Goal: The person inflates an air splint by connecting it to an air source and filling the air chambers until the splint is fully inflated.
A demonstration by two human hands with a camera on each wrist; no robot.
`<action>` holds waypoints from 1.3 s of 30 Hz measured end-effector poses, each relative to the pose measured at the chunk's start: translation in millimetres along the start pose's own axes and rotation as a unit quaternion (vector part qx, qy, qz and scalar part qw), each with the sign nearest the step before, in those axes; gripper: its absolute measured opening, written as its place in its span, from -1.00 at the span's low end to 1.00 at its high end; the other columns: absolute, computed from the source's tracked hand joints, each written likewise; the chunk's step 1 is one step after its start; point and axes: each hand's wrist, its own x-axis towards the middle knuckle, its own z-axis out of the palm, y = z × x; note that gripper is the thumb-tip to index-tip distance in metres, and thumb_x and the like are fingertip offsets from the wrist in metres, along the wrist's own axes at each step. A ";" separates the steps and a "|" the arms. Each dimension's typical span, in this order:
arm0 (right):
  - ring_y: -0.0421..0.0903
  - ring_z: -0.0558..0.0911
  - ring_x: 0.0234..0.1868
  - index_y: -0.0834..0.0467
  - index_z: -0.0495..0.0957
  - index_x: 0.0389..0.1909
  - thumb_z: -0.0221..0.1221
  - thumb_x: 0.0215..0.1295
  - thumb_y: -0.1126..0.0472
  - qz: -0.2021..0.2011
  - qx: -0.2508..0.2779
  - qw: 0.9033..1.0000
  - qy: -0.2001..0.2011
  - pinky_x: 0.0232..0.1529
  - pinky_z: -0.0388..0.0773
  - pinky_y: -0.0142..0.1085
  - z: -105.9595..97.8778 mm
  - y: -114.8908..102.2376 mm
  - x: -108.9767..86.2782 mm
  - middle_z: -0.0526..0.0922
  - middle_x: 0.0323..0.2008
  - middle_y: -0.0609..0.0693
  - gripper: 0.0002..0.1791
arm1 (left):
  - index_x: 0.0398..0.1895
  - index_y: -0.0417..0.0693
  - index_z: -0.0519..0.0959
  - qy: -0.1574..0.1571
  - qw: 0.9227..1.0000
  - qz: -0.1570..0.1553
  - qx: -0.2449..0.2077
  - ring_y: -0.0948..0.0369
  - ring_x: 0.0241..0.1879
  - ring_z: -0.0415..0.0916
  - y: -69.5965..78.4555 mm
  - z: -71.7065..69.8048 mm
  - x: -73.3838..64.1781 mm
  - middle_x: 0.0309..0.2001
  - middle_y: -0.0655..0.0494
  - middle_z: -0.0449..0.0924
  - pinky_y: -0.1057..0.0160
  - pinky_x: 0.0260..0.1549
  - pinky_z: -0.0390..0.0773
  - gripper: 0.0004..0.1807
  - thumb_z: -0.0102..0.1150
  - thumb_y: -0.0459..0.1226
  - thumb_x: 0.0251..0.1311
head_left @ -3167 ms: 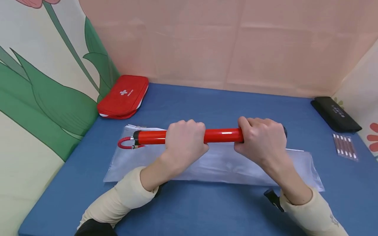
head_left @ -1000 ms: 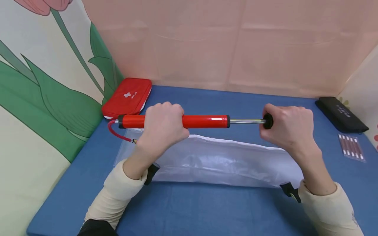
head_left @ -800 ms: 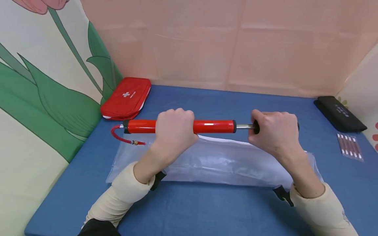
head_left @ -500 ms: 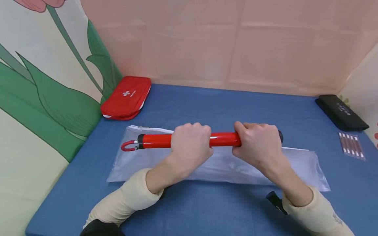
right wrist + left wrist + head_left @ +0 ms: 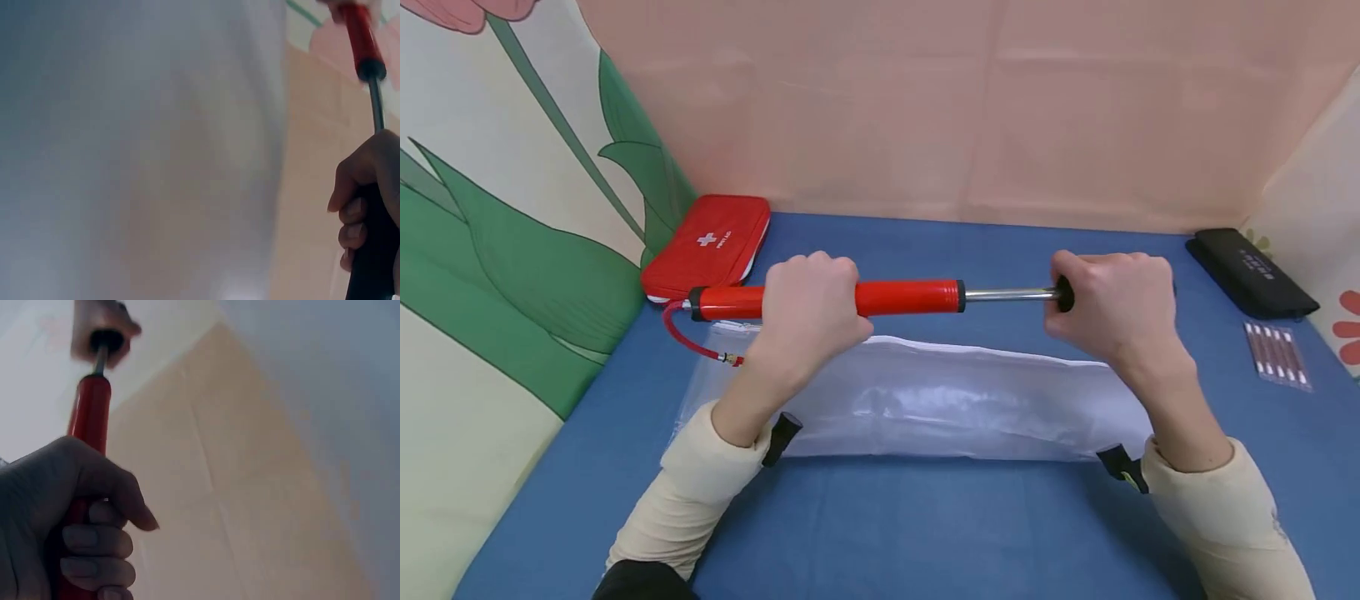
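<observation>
A red hand pump (image 5: 910, 297) is held level above the table in the head view. My left hand (image 5: 808, 312) grips its red barrel, fingers wrapped round it in the left wrist view. My right hand (image 5: 1116, 308) grips the black handle (image 5: 372, 250) at the other end. Between barrel and handle a length of the silver rod (image 5: 1009, 295) shows. A short red hose (image 5: 681, 333) with a brass-coloured end hangs curved from the barrel's left cap. Below the pump lies a long clear plastic zip bag (image 5: 955, 400), its left part overlapped by my left forearm.
A red first aid case (image 5: 711, 242) stands at the back left, overlapped by the pump's left end. At the right are a black pouch (image 5: 1251, 275) and a small clear packet of swabs (image 5: 1277, 357). Walls rise behind and at both sides of the blue table (image 5: 925, 533).
The rod goes from drawn out to pushed fully in half a second ago, and is now drawn out again. My hands have moved apart and the pump is raised.
</observation>
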 end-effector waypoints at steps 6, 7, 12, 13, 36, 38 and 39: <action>-0.14 0.14 -0.85 0.13 0.35 -0.70 0.20 -0.28 0.38 -0.011 -0.011 0.999 -0.034 -0.80 0.11 -0.29 3.8 -42.5 3.5 0.23 -0.85 -0.09 -0.80 | -0.57 -0.08 0.59 0.006 1.000 0.009 0.019 0.18 -0.74 0.35 27.3 7.6 -10.0 -0.75 0.10 0.39 0.24 -0.67 0.49 -0.73 0.45 -0.13 -0.26; -0.13 0.16 -0.85 0.13 0.34 -0.69 0.21 -0.29 0.37 -0.014 -0.016 0.999 -0.037 -0.80 0.14 -0.28 3.5 -48.4 2.9 0.25 -0.84 -0.07 -0.80 | -0.59 -0.07 0.59 0.005 1.000 0.014 0.018 0.19 -0.76 0.34 31.5 9.2 -12.1 -0.76 0.11 0.38 0.25 -0.69 0.48 -0.75 0.44 -0.14 -0.25; -0.12 0.27 -0.83 0.17 0.39 -0.64 0.29 -0.39 0.32 -0.039 -0.013 0.999 -0.036 -0.78 0.29 -0.27 6.6 -69.2 -2.4 0.38 -0.78 0.00 -0.75 | -0.59 -0.03 0.58 -0.016 0.999 0.043 0.006 0.24 -0.78 0.30 46.2 14.6 -23.6 -0.77 0.15 0.34 0.28 -0.72 0.45 -0.78 0.43 -0.15 -0.21; -0.13 0.26 -0.83 0.17 0.39 -0.63 0.29 -0.40 0.32 -0.045 -0.005 0.998 -0.036 -0.78 0.29 -0.28 8.2 -70.8 -2.9 0.37 -0.78 -0.01 -0.74 | -0.59 -0.03 0.58 -0.017 0.999 0.049 0.006 0.25 -0.79 0.28 47.1 14.9 -24.6 -0.78 0.16 0.32 0.29 -0.73 0.44 -0.78 0.43 -0.15 -0.21; -0.19 0.14 -0.83 0.10 0.35 -0.67 0.25 -0.34 0.32 -0.026 0.009 0.998 -0.062 -0.78 0.17 -0.30 14.4 -56.6 -3.3 0.22 -0.82 -0.13 -0.76 | -0.59 -0.03 0.56 -0.040 0.999 0.012 0.013 0.25 -0.78 0.28 44.9 14.4 -17.4 -0.79 0.15 0.29 0.31 -0.71 0.44 -0.73 0.45 -0.11 -0.21; -0.19 0.13 -0.84 0.12 0.33 -0.66 0.24 -0.37 0.31 -0.040 0.006 0.997 -0.059 -0.78 0.18 -0.31 14.4 -64.3 -5.2 0.22 -0.81 -0.11 -0.75 | -0.56 -0.02 0.58 -0.046 0.999 0.025 0.009 0.26 -0.78 0.28 50.9 16.0 -21.1 -0.78 0.16 0.30 0.31 -0.70 0.45 -0.75 0.44 -0.11 -0.20; -0.19 0.12 -0.84 0.12 0.32 -0.66 0.23 -0.38 0.32 -0.046 0.010 0.997 -0.056 -0.78 0.17 -0.32 15.2 -67.2 -5.9 0.21 -0.81 -0.10 -0.75 | -0.53 -0.02 0.59 -0.047 0.998 0.030 0.009 0.26 -0.78 0.31 52.5 16.5 -22.8 -0.77 0.16 0.34 0.30 -0.70 0.46 -0.74 0.45 -0.10 -0.19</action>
